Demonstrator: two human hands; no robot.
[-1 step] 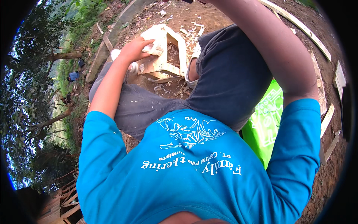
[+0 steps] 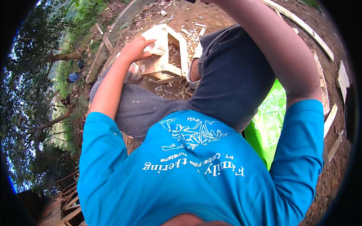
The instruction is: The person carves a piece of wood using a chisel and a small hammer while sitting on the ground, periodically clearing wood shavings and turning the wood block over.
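My left hand [image 2: 135,49] is closed on the near end of a pale wood block [image 2: 154,48], its thumb and fingers at the block's edges. The block rests on a small wooden frame [image 2: 183,52] that stands on the ground between my feet. Only a sliver of my right hand [image 2: 205,1] shows at the top edge, beyond the frame. A dark object [image 2: 190,1] is at that hand, mostly cut off by the picture's edge, so its kind cannot be made out.
Wood shavings and offcuts [image 2: 198,30] litter the dirt around the frame. A long plank [image 2: 301,25] lies at the far right, with more boards [image 2: 330,120] below it. A bright green bag or cloth [image 2: 268,120] is beside my right thigh. At the left, a beam [image 2: 100,62] borders the greenery.
A white shape left of my left wrist shows less now. Both hands and the wood block stay in place.
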